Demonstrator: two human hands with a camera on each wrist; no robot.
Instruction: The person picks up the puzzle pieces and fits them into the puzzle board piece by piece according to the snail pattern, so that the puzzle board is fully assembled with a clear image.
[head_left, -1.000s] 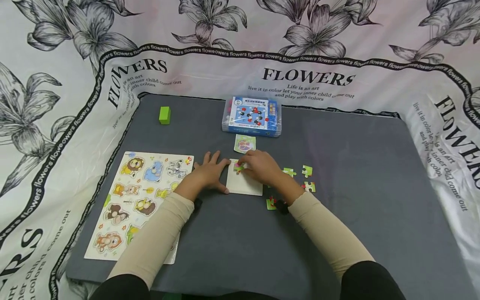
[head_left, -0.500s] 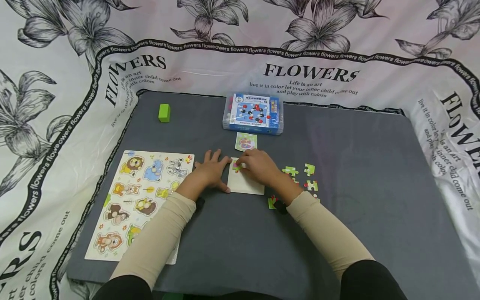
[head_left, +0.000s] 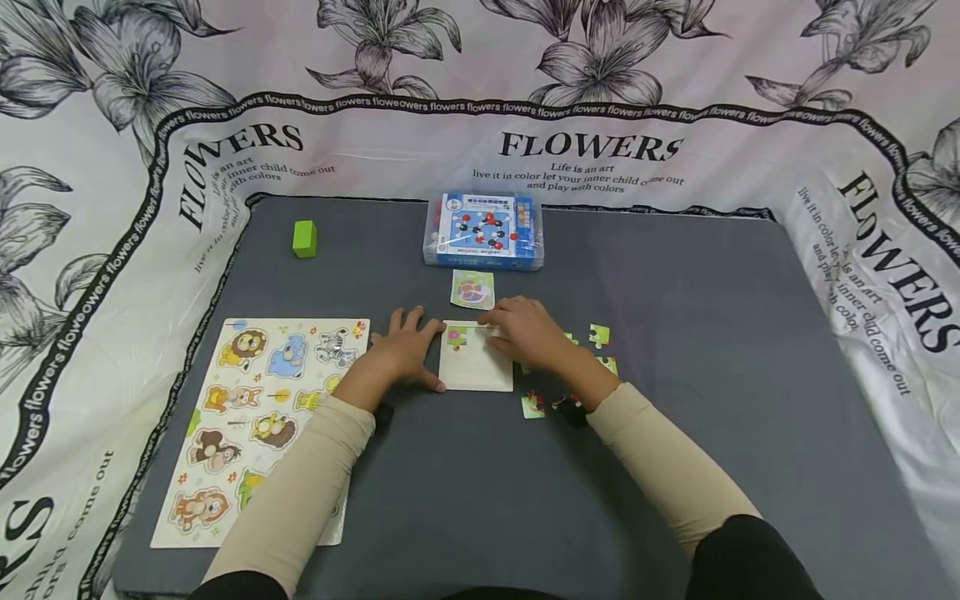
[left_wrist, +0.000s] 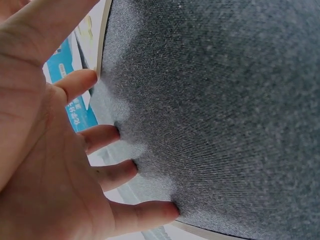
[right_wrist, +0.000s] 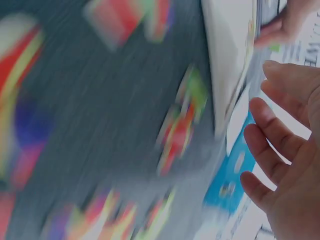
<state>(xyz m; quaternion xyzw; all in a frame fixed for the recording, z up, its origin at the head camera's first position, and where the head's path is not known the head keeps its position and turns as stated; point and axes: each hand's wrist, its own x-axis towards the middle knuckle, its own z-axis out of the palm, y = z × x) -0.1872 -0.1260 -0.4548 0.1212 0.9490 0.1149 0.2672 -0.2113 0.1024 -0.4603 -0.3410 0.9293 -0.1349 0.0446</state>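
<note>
A pale square puzzle board (head_left: pixel 474 367) lies flat at mid-table, one green-and-pink jigsaw piece (head_left: pixel 457 337) in its upper left corner. My left hand (head_left: pixel 403 352) rests beside the board with fingers spread, thumb and forefinger at its left edge. In the left wrist view, its fingertips press on the grey cloth. Over the board's right side is my right hand (head_left: pixel 528 332), its fingers loosely bent and, in the right wrist view, nothing between them. Loose jigsaw pieces (head_left: pixel 599 336) lie right of the board, some hidden under the right forearm.
Beyond the board lies a small picture card (head_left: pixel 472 289), with a clear blue-labelled box (head_left: pixel 483 232) behind it. A large animal puzzle board (head_left: pixel 225 433) is at the left, partly under the left arm. A green block (head_left: pixel 304 239) stands at the back left.
My right hand has let go of the jigsaw piece at the board's upper left corner and moved right. My left hand keeps its place beside the board. The head view has shifted slightly.
</note>
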